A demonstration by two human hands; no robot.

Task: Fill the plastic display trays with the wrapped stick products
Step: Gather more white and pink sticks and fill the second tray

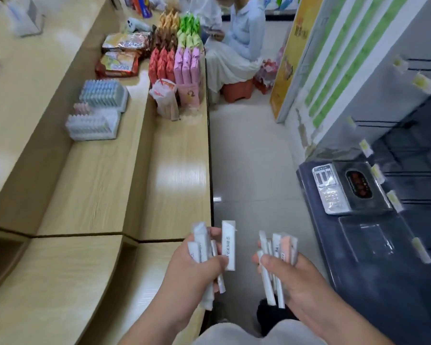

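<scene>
1. The desk (174, 170), a stepped wooden one, is spread out ahead and to the left of both hands. Its near corner sits just beyond the left hand (194, 270).
2. A dark shelf (373, 257) is seen low down, off to the right of the right hand (299, 280). A boxed item (353, 188) is lying on it, which doesn't look like part of this job tbh.
3. The plastic display trays (92, 127) are parked on the desk's middle step, far ahead and left of the left hand and well apart from it. The far one is packed with blue sticks and the near one is lined with pale ones, with a few pink between. How many slots are left can't be made out.
4. The left hand is clamped round a fistful of wrapped sticks (228, 245), all white. They're held upright with the thumb laid across the front.
5. The right hand is wrapped round a second bundle (266, 282), mostly white with one pink stick in it.
6. The step in hand is judged to be the carry: both hands are loaded and nothing is being slotted yet. For the next move, both hands would need to be brought forward and left to the trays. One bundle would probably have to be put down so sticks can be fed in singly.
</scene>
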